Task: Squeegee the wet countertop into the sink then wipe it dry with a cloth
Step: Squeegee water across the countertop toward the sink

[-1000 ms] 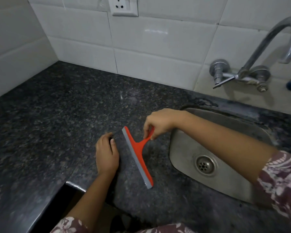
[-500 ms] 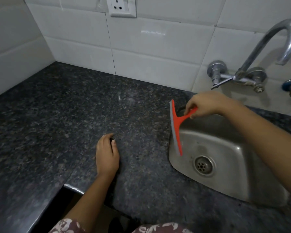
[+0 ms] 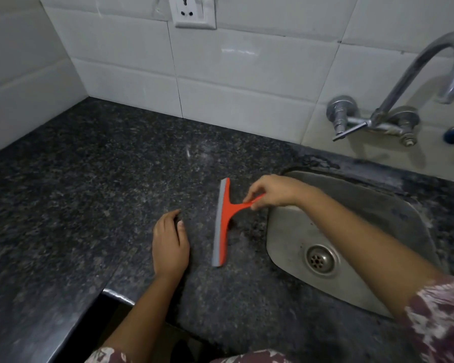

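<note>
An orange squeegee (image 3: 223, 221) with a grey rubber blade stands blade-down on the dark speckled granite countertop (image 3: 89, 184), a short way left of the steel sink (image 3: 351, 231). My right hand (image 3: 271, 191) pinches the end of its orange handle, reaching over the sink's left rim. My left hand (image 3: 169, 242) rests palm-down on the countertop just left of the blade, fingers relaxed, not touching the squeegee. No cloth is in view.
A chrome tap (image 3: 404, 100) juts from the white tiled wall above the sink. A wall socket (image 3: 193, 11) sits at the top middle. The counter's front edge has a notch (image 3: 110, 299) near my left forearm. The sink drain (image 3: 320, 259) is uncovered.
The squeegee swept right to the sink's left rim, then came back left onto the countertop, where its blade now rests. My left hand has stayed in place.
</note>
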